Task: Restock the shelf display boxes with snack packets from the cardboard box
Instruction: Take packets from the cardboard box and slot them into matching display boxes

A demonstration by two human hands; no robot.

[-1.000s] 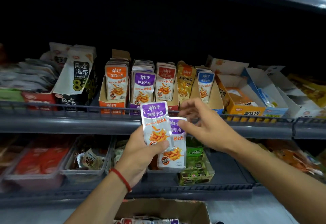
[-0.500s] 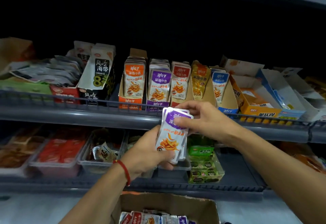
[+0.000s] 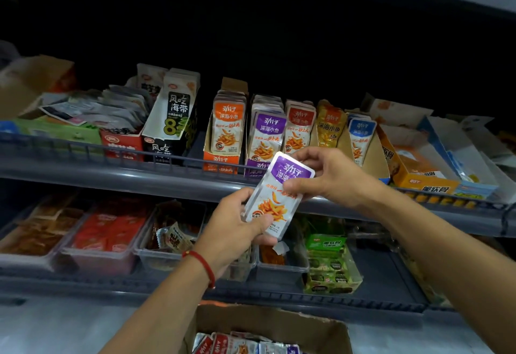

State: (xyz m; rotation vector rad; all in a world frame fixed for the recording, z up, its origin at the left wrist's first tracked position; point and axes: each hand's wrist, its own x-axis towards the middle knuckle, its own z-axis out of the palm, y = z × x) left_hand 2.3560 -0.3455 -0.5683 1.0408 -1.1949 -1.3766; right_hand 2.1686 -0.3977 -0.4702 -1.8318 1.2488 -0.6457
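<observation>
Dim blurred trays [image 3: 100,244] lower left, left hand [image 3: 234,231] grasping purple snack packets [image 3: 275,200] at centre frame, stack count unclear, right hand [image 3: 326,178] pinching their top, covering purple display box [image 3: 258,166], cardboard box [image 3: 268,328] cut off at bottom edge.

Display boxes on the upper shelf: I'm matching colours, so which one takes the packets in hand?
The purple box, second in the row between orange and red, matches the purple-topped packets both hands hold.
</observation>
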